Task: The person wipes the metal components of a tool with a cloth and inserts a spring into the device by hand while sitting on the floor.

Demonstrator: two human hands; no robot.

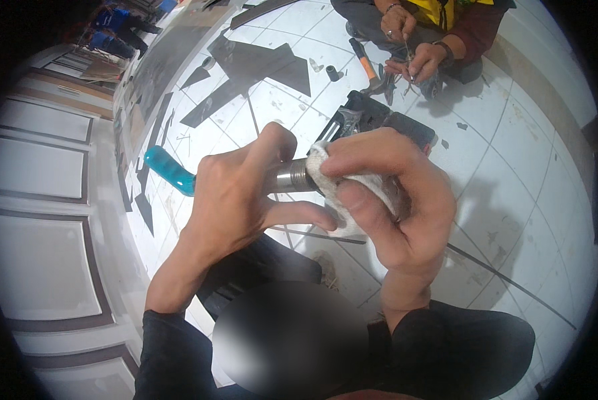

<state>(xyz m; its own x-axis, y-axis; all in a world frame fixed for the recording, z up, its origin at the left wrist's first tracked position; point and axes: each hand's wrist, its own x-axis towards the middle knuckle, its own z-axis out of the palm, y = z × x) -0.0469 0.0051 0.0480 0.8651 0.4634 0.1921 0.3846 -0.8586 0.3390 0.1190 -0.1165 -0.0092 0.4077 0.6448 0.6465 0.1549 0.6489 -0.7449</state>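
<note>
In front of me my left hand (236, 183) is wrapped round a shiny metal tube (286, 179) with a threaded end. A teal curved handle (169, 171) sticks out to the left of that hand and seems to belong to the same piece. My right hand (409, 200) grips a whitish cloth (347, 227) between thumb and curled fingers. The cloth lies against the threaded end and hides the tube's tip. My left thumb stretches beneath the tube and touches the cloth's edge.
Beyond my hands lie a black tool case (362, 107), a hammer with an orange handle (364, 65) and a small black cylinder (332, 72). Dark cut sheets (266, 63) are scattered on white tiles. Another person's hands (419, 61) hold something thin. A rod (512, 285) lies at right.
</note>
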